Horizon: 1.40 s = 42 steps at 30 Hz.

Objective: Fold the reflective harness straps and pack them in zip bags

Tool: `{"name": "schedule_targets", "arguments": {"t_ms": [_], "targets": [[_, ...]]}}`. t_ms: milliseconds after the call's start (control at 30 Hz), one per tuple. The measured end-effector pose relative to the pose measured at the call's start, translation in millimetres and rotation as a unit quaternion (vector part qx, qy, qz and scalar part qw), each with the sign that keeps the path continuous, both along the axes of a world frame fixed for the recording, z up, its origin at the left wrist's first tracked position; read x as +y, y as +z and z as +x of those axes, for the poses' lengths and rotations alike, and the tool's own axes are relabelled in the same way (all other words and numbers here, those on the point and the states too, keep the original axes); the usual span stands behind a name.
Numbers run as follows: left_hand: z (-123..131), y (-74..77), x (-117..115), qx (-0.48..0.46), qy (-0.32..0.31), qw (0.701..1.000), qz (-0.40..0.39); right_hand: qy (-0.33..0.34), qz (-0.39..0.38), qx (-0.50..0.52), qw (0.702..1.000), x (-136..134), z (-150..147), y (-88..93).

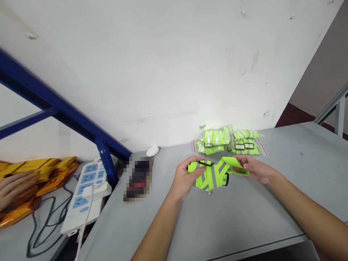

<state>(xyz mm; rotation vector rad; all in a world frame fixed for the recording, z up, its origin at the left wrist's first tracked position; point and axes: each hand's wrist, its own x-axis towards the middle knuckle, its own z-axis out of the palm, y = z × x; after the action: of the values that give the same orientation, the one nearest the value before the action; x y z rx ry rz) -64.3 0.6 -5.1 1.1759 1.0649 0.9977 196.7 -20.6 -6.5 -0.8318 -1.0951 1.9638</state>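
Observation:
A neon yellow-green reflective strap (213,175) with grey stripes and black buckles is held up just above the grey tabletop, partly folded. My left hand (186,178) is closed on its bundled left end, thumb on the front by a black buckle. At the other end, my right hand (254,168) grips a loose loop of the strap, some of its fingers hidden behind the band. Beyond my hands, against the wall, lie several clear zip bags (217,137) packed with similar folded reflective straps.
A pixelated dark object (138,179) and a white oval object (152,150) lie left on the grey table (233,224). Past the blue metal frame (67,119) are a white power strip (84,192), cables, and another person's hand (16,188) on yellow-orange material (58,177).

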Motion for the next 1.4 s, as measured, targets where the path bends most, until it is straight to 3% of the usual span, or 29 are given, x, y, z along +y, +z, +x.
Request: {"name": "schedule_targets", "arguments": {"t_ms": [67,133,267,367,467,600,733,867,1033,1200,1400], "targets": [[-1.3,-0.3,0.5,-0.008,-0.001,1.0,0.001,0.012,0.036,-0.068,0.997,-1.2,0.6,2.6],[-3.0,0.0,1.7,-0.004,0.007,1.0,0.011,-0.019,0.094,-0.169,0.981,-2.4,-1.6,4.3],[-6.0,1.3,3.5,0.036,0.027,0.997,0.055,-0.195,0.244,-0.333,0.89,-3.6,-9.6,1.7],[-6.5,0.7,3.3,0.052,0.02,0.997,0.056,-0.23,0.283,-0.359,0.859,-3.6,-13.2,-2.0],[-5.9,-0.6,2.8,0.034,0.013,0.999,0.036,-0.181,0.207,-0.342,0.899,-3.9,-14.1,-1.7],[-4.8,0.0,2.2,-0.019,0.017,1.0,0.012,-0.143,0.016,-0.105,0.984,-4.1,-14.7,1.9],[-2.7,1.3,0.8,-0.065,0.009,0.997,-0.031,-0.132,-0.109,0.099,0.98,-4.7,-21.4,1.3],[-1.1,-0.1,1.4,-0.053,0.016,0.998,-0.034,-0.201,-0.096,0.131,0.966,-7.1,-29.8,-1.9],[-0.7,-2.4,4.2,0.052,0.05,0.996,0.043,-0.268,-0.05,0.091,0.958,-8.2,-28.3,-2.2],[-1.7,0.1,3.8,0.061,0.069,0.993,0.078,-0.205,-0.019,0.078,0.976,-5.6,-18.8,2.5],[-0.9,9.6,0.0,0.097,0.074,0.985,0.124,-0.091,-0.012,-0.091,0.992,-5.5,-8.9,7.0]]}}
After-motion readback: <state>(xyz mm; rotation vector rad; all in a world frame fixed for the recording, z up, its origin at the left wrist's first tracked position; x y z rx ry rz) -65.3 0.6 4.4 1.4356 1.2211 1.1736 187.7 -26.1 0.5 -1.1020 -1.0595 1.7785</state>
